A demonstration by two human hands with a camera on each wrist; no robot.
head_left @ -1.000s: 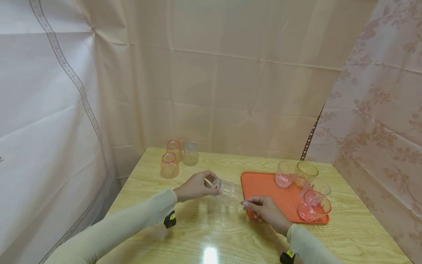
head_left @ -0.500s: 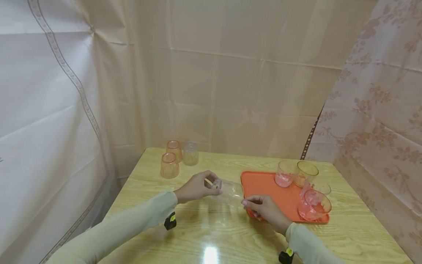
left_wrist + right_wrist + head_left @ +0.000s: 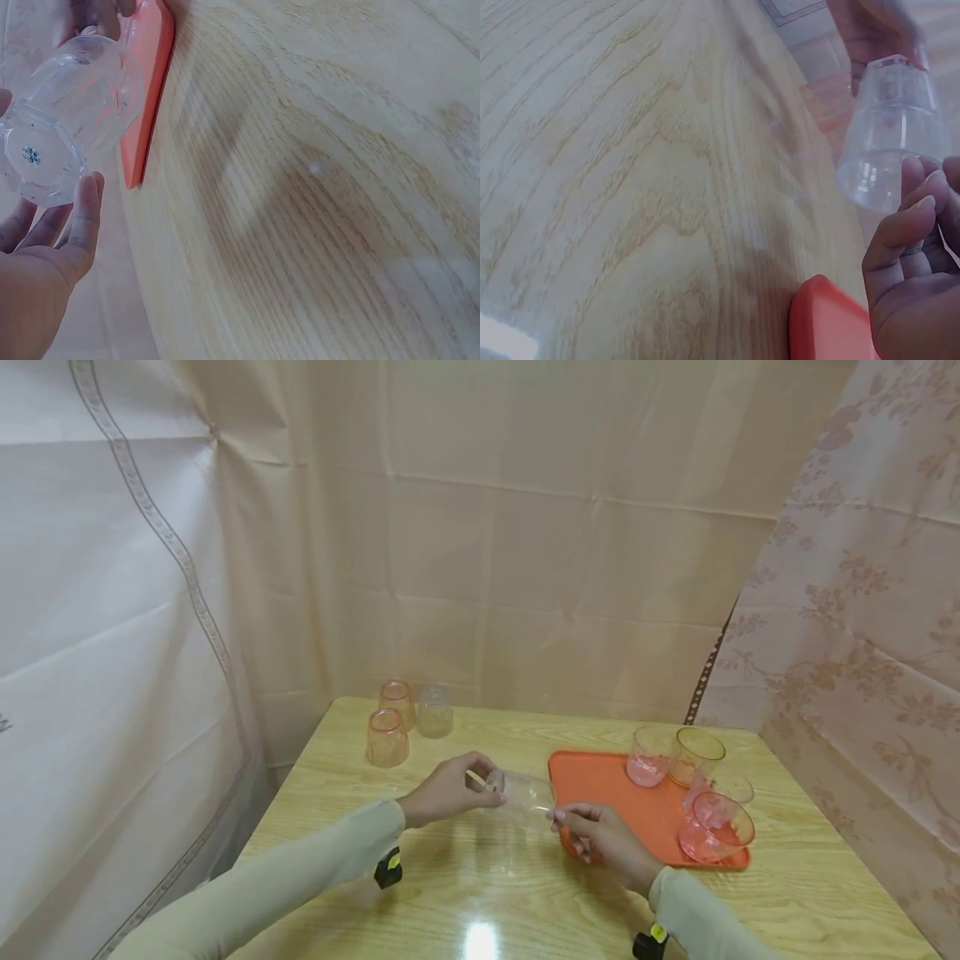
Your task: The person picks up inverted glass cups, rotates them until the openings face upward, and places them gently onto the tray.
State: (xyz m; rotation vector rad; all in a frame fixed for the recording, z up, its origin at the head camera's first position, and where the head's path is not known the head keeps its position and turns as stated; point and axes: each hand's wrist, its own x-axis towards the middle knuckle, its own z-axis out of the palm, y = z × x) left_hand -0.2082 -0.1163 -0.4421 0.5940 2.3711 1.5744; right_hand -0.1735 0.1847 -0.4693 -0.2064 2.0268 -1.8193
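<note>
A clear faceted glass [image 3: 525,797] lies sideways in the air between both hands, over the table. My left hand [image 3: 452,789] grips it round the base, thumb and fingers on opposite sides, and a small mark shows on that base in the left wrist view. At the open end, my right hand [image 3: 607,843] pinches the rim between thumb and fingertips, close by the near left corner of an orange tray [image 3: 592,785]. In the right wrist view, the right fingers [image 3: 915,217] overlap the rim of the glass.
Two pink glasses [image 3: 387,747] and a clear glass [image 3: 435,714] stand upside down at the back left of the wooden table [image 3: 420,902]. A yellow glass [image 3: 693,760], a pink glass [image 3: 716,831] and other glasses crowd the tray's right side. Curtains [image 3: 525,568] surround the table.
The open end of the glass has turned slightly toward the right hand, whose fingertips now overlap its rim more. The left hand stays nearly in place at the base.
</note>
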